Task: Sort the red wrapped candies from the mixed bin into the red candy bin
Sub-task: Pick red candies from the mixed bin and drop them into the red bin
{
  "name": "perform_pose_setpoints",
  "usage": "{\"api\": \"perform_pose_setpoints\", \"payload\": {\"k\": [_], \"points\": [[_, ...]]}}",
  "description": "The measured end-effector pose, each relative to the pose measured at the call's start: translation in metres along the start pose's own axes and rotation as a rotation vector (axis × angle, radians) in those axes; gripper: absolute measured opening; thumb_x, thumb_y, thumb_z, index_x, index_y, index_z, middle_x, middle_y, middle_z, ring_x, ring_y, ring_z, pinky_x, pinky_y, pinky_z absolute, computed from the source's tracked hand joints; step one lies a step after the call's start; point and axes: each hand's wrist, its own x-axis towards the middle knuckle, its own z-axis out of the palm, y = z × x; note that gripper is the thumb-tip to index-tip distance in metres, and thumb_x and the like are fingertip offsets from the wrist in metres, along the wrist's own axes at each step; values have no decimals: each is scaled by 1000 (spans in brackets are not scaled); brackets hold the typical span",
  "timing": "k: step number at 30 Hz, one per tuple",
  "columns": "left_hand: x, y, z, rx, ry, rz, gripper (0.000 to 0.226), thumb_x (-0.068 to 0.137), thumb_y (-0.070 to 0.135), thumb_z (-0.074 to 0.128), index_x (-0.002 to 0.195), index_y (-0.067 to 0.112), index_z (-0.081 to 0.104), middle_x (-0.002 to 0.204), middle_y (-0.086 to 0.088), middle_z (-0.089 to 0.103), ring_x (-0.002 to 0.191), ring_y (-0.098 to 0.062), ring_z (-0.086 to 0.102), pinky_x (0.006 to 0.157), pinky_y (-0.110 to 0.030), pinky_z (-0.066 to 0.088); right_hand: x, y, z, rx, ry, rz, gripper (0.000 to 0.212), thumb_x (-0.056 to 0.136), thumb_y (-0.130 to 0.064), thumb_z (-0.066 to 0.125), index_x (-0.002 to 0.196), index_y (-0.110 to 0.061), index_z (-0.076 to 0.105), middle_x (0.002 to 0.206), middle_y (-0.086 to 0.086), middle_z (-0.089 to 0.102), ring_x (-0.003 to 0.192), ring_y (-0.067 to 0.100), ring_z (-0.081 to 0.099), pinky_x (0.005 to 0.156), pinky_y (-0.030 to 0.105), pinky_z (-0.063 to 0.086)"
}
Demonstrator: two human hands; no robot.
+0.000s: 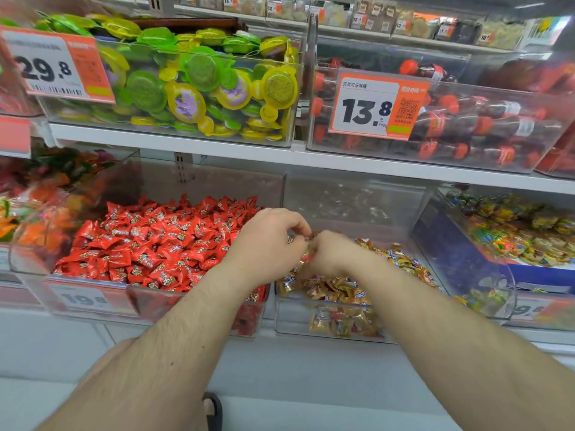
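A sliver of red wrapper [306, 259] shows between the two hands, over the near left corner of the mixed bin [329, 332] of gold candies. The left hand [267, 244] and right hand [331, 255] meet there with fingers curled, apparently pinching candies, though exactly what each holds is blurred. The red candy bin [93, 309] just to the left is already heaped. No other red pieces show among the gold, so sorting looks nearly done.
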Motion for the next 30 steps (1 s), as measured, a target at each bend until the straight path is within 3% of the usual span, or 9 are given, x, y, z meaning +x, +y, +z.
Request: {"api": "perform_pose_setpoints", "payload": {"k": [3, 6, 8, 12, 16, 20, 23, 26, 30], "points": [[-2, 3, -4, 111, -41, 50, 17, 88, 15, 57, 95, 24, 70, 88, 18, 59, 95, -11, 50, 85, -27, 41, -34, 35, -23, 644, 164, 78, 20, 75, -22, 76, 83, -6, 66, 68, 4, 59, 56, 18, 53, 57, 29, 42], [1, 15, 2, 262, -108, 133, 26, 87, 12, 54, 102, 23, 72, 104, 7, 69, 102, -17, 57, 92, -35, 45, -56, 62, -24, 1269, 172, 179, 5, 84, -7, 61, 88, -3, 60, 72, 11, 61, 50, 18, 59, 49, 25, 44], [8, 24, 13, 357, -242, 101, 32, 87, 12, 51, 106, 29, 69, 112, 8, 67, 107, -18, 59, 91, -35, 47, -61, 68, -23, 1490, 133, 239, 5, 84, -3, 51, 85, -4, 56, 68, 10, 62, 50, 18, 61, 43, 21, 45], [29, 32, 40, 555, -545, 51, 37, 87, 6, 51, 109, 32, 65, 113, 3, 66, 102, -23, 62, 79, -34, 50, -65, 73, -35, 1633, 87, 213, 15, 78, 3, 39, 77, -9, 48, 65, 7, 54, 51, 15, 52, 38, 18, 40], [47, 39, 64, 680, -784, 104, 35, 87, 2, 54, 115, 20, 66, 110, -1, 66, 94, -23, 61, 70, -32, 44, -70, 80, -35, 1515, 78, 170, 17, 77, -10, 51, 66, -18, 42, 55, -2, 33, 45, 13, 29, 39, 21, 23], [53, 37, 85, 820, -986, 146, 35, 88, 22, 64, 121, 15, 62, 111, -3, 66, 95, -26, 61, 73, -36, 52, -67, 79, -28, 730, 167, 79, 42, 86, -32, 66, 55, -18, 40, 50, -2, 31, 46, 17, 27, 51, 28, 21], [53, 31, 93, 866, -975, 147, 33, 86, 26, 67, 117, 16, 61, 105, -2, 64, 91, -26, 61, 71, -36, 52, -63, 77, -25, 499, 100, 24, 43, 97, -34, 51, 60, -12, 55, 54, 2, 52, 50, 20, 44, 57, 29, 37], [51, 26, 97, 858, -911, 147, 26, 85, 24, 68, 106, 17, 56, 91, 0, 56, 81, -24, 55, 65, -33, 46, -63, 78, -24, 419, 17, -18, 23, 97, -14, 49, 85, -14, 69, 70, 3, 68, 59, 18, 55, 58, 26, 44], [48, 22, 99, 803, -875, 87, 31, 82, 20, 68, 110, 21, 56, 91, 0, 60, 79, -23, 56, 65, -32, 47, -65, 76, -24, 234, -94, -140, 22, 90, -11, 61, 97, -28, 74, 66, -19, 59, 63, 3, 53, 54, 19, 39]]}}
